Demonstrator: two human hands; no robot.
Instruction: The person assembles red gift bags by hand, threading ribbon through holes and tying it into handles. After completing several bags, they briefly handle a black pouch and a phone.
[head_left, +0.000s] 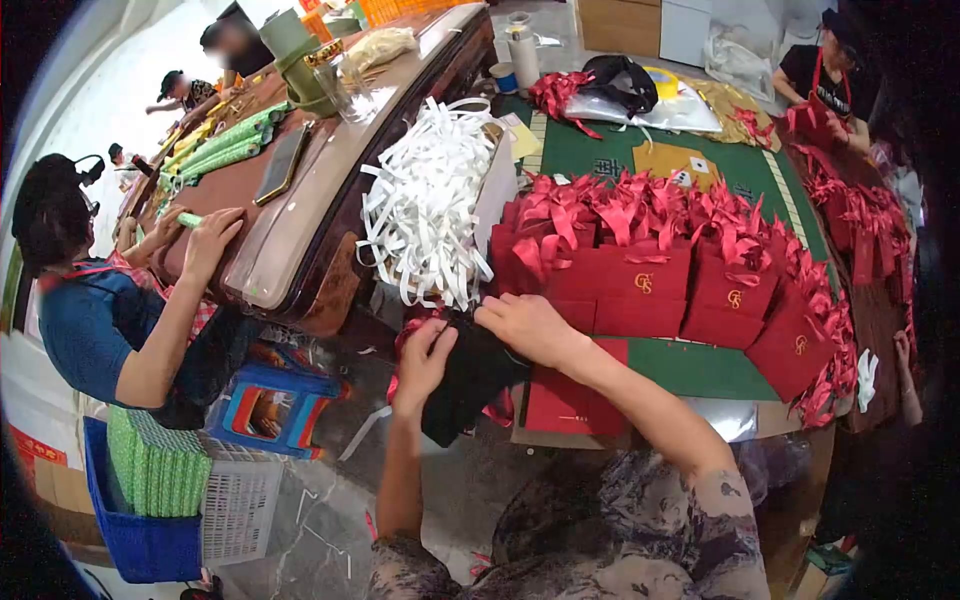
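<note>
Both of my hands are at a black bag or cloth beside the table's left edge. My left hand has its fingers closed at the left of its top edge; what they pinch is too small to make out. My right hand is closed at the upper right of the black item, near the ends of white ribbons heaped just above. Red bags with gold lettering and pink-red ribbon bows stand in rows to the right. A flat red bag lies at the front edge.
A person works at a brown table on the left. Another person stands at the far right. On the floor are a blue crate with green patterned pieces and a blue stool. Clear plastic and a black strap lie on the green table.
</note>
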